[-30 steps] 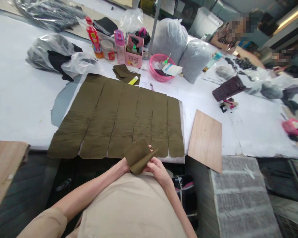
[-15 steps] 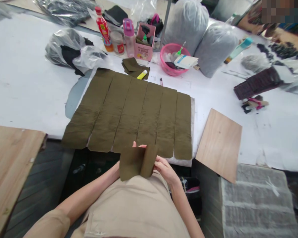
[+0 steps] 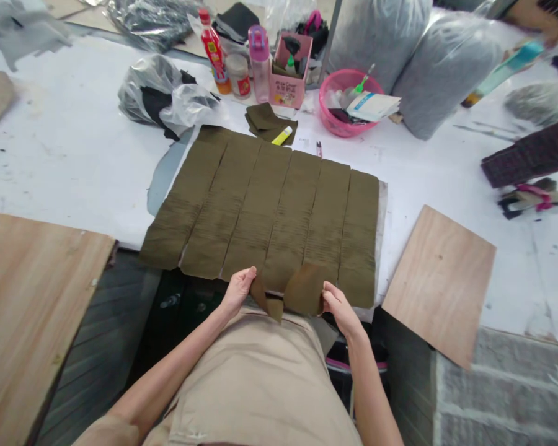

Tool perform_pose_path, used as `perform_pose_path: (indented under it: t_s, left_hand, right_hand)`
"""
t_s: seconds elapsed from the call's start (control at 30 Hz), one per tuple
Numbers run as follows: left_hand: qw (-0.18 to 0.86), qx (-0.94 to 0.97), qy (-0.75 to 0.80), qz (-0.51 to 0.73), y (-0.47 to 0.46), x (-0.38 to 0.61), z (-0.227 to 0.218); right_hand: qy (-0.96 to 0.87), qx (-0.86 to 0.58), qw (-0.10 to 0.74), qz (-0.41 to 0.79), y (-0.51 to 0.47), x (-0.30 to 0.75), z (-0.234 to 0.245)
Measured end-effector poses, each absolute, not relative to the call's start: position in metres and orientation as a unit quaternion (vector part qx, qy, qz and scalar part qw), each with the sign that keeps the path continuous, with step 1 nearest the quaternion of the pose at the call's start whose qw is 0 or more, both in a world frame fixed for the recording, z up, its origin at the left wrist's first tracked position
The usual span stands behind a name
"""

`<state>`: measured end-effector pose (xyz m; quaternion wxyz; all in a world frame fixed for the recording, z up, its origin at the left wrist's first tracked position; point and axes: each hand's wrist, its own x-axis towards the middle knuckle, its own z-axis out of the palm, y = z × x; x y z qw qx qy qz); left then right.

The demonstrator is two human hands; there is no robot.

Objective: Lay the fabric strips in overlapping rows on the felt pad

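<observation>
Six olive strips (image 3: 260,210) side by side, and at their near edge both hands are busy! Left hand (image 3: 238,291), thumb against fingers, pinches a narrow cloth piece (image 3: 273,308); right hand (image 3: 338,306), well apart from it, pinches a broader cloth piece (image 3: 304,290), both held over the strips' near border. One cloth or two? Cannot tell; they meet or nearly meet in the middle. Good handling here, I'd judge, means a light grip at the outer edges, even tension, no twist, and nothing dragging the strips askew.

Now the count! Beyond the strips: one yellow tube (image 3: 282,135), one pink basin (image 3: 328,108), one pink box (image 3: 287,91), one jar (image 3: 239,77), two bottles (image 3: 260,71) and, farther right, two stuffed bags (image 3: 441,80). Two wooden boards (image 3: 441,279), one to each side of the strips.
</observation>
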<state>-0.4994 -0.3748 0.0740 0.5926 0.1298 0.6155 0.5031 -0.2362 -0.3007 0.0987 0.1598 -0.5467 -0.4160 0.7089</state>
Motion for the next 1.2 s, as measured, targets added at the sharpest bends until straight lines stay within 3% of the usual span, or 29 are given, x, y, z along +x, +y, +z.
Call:
perform_pose_path:
  t_s: [0.13, 0.33, 0.47, 0.53, 0.6, 0.67, 0.77, 0.9, 1.2]
  left_hand:
    - [0.562, 0.052, 0.64, 0.522, -0.384, -0.511, 0.072]
    - [0.586, -0.002, 0.609, 0.534, -0.395, -0.522, 0.071]
    - [0.582, 0.008, 0.608, 0.539, -0.4, -0.529, 0.07]
    - [0.582, 0.015, 0.616, 0.53, -0.4, -0.532, 0.072]
    - [0.592, 0.018, 0.611, 0.525, -0.398, -0.535, 0.077]
    - [0.606, 0.021, 0.593, 0.53, -0.396, -0.538, 0.082]
    - [0.614, 0.025, 0.568, 0.548, -0.393, -0.544, 0.087]
    - [0.605, 0.038, 0.565, 0.56, -0.394, -0.559, 0.086]
    - [0.648, 0.135, 0.526, 0.535, -0.395, -0.585, 0.094]
  right_hand:
    - [-0.596, -0.638, 0.097, 0.478, -0.277, -0.225, 0.074]
    - [-0.668, -0.693, 0.047, 0.267, -0.272, -0.22, 0.062]
    - [-0.698, -0.677, 0.141, 0.186, -0.282, -0.241, 0.076]
    - [-0.676, -0.648, 0.202, 0.288, -0.288, -0.264, 0.083]
    - [-0.602, -0.586, 0.227, 0.492, -0.295, -0.295, 0.086]
    - [-0.487, -0.508, 0.222, 0.675, -0.304, -0.327, 0.084]
    - [-0.344, -0.431, 0.18, 0.815, -0.316, -0.362, 0.073]
    - [-0.249, -0.426, 0.125, 0.861, -0.323, -0.38, 0.064]
    - [-0.291, -0.38, 0.095, 0.873, -0.324, -0.408, 0.067]
